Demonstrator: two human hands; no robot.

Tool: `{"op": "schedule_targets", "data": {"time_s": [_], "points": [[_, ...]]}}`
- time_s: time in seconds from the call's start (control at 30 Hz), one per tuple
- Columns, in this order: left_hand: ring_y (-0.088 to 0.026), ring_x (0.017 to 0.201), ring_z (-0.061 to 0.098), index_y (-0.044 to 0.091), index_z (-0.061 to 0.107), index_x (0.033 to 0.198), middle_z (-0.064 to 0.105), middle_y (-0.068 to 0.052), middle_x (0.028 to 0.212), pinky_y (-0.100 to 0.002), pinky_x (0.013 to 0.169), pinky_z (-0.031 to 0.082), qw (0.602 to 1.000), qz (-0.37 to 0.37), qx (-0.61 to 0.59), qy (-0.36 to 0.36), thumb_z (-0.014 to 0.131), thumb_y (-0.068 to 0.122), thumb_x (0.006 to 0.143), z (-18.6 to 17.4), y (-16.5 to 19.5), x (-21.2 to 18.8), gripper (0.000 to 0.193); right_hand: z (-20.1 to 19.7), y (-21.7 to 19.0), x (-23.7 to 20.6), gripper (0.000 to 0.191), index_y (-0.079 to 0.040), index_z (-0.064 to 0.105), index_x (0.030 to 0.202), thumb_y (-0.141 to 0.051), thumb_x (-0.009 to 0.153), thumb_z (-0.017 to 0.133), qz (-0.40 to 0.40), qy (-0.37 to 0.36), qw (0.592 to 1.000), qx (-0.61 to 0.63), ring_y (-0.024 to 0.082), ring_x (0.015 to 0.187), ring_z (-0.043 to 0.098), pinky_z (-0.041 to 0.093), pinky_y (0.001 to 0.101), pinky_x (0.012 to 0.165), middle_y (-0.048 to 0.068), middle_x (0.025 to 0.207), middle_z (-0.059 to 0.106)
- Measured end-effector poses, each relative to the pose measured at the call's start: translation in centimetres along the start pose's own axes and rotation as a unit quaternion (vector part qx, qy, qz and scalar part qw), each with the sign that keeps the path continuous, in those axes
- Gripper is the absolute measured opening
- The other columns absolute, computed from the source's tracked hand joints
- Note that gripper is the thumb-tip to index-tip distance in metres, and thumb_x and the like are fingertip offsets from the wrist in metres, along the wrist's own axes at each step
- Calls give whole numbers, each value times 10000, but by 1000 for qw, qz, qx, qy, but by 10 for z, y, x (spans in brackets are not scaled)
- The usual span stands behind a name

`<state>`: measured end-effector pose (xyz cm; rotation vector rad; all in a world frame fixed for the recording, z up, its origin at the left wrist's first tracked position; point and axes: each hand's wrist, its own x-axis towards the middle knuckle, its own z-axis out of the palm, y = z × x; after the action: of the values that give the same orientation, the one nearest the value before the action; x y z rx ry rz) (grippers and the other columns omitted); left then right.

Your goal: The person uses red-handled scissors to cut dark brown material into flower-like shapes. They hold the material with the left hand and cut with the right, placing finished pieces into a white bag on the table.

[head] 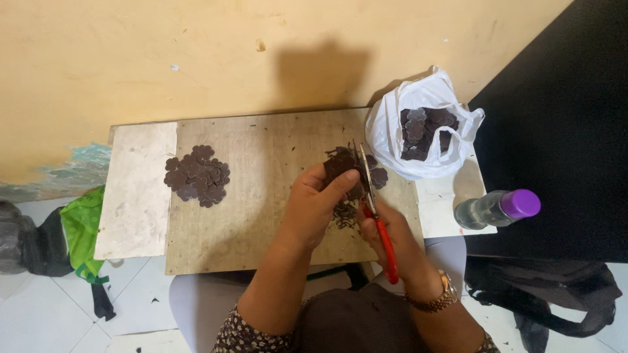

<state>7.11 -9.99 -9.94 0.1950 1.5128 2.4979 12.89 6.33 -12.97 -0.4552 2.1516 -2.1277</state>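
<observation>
My left hand [315, 202] pinches a dark brown flower-shaped piece [340, 163] over the middle of a wooden board [261, 189]. My right hand [392, 238] grips red-handled scissors [379, 222], whose blades reach up against that piece. Thin dark trimmings [343, 214] lie on the board under my hands. A few more brown pieces [378, 176] lie just right of the blades.
A pile of several cut brown pieces [197, 175] sits on the board's left. A white plastic bag [399, 140] with more brown pieces stands at the right. A clear bottle with a purple cap [500, 208] lies at the right edge. Bags rest on the tiled floor at both sides.
</observation>
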Motion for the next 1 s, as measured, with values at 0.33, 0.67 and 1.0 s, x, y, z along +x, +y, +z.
{"op": "schedule_targets", "data": {"time_s": [0.33, 0.67, 1.0], "points": [[-68, 787, 659, -11, 746, 1030, 748, -29, 910, -233, 690, 551, 990, 25, 133, 40, 728, 107, 941, 1, 8, -3, 148, -1, 4, -1, 532, -69, 581, 1027, -592, 1010, 487, -6, -8, 999, -37, 79, 675, 474, 431, 241, 581, -26, 792, 502], [-69, 726, 662, -20, 752, 1006, 753, -37, 858, -232, 636, 541, 990, 5, 131, 41, 720, 113, 937, 7, 18, -7, 154, -11, 11, -4, 520, -65, 562, 1038, -582, 1022, 512, -30, -37, 998, -33, 80, 735, 435, 395, 244, 622, -25, 829, 487], [-65, 736, 655, -17, 763, 1020, 753, -32, 867, -230, 643, 536, 990, 5, 133, 45, 721, 111, 931, 3, 19, -7, 162, -10, 6, 0, 561, -69, 569, 1032, -625, 999, 509, -27, -46, 998, -38, 81, 720, 438, 393, 257, 616, -31, 807, 493]]}}
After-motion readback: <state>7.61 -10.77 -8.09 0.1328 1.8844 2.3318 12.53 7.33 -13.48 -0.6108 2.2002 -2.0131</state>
